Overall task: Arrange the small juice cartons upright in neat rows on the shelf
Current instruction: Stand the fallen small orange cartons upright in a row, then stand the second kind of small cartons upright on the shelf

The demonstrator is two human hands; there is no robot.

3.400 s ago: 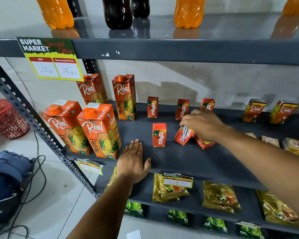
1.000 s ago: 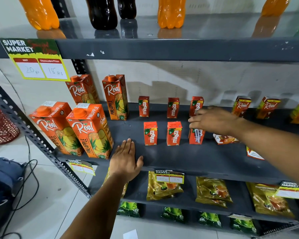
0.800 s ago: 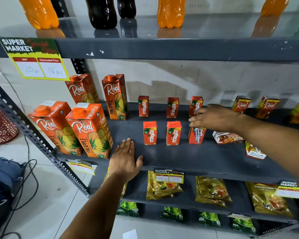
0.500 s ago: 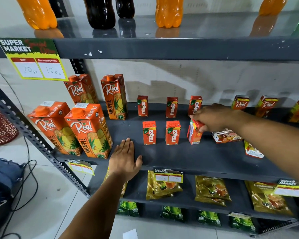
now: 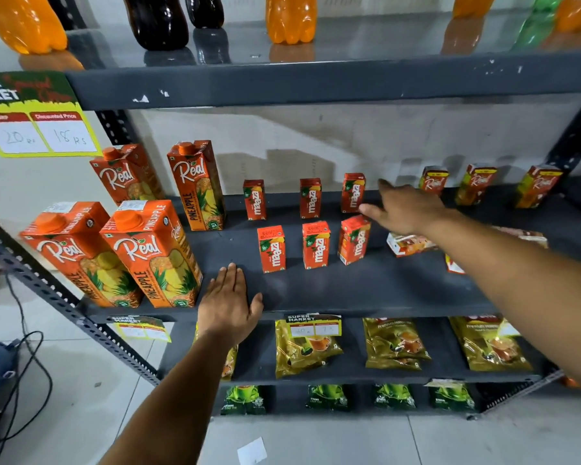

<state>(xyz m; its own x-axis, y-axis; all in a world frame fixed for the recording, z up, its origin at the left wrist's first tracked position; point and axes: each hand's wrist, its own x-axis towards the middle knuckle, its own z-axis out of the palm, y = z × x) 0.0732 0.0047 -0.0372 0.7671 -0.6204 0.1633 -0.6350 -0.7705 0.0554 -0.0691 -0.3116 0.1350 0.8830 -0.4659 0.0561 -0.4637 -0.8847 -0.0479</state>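
Small red Maaza cartons stand upright in two rows on the dark grey shelf (image 5: 332,290). The back row has three (image 5: 310,198). The front row also has three, and its rightmost carton (image 5: 353,240) leans slightly. My right hand (image 5: 404,209) hovers just right of that carton, fingers spread, holding nothing. One small carton (image 5: 408,244) lies flat under my right forearm, and another (image 5: 454,265) shows partly beside the arm. My left hand (image 5: 229,304) rests flat on the shelf's front edge.
Tall Real pineapple cartons (image 5: 151,253) stand at the shelf's left end. Small Real cartons (image 5: 476,183) line the back right. Soda bottles (image 5: 291,18) stand on the shelf above. Gold pouches (image 5: 394,344) lie on the shelf below. A price tag (image 5: 37,129) hangs top left.
My right hand stood the second and third front-row cartons upright, then let go of the third and opened, drifting slightly right. My left hand stayed on the shelf edge.
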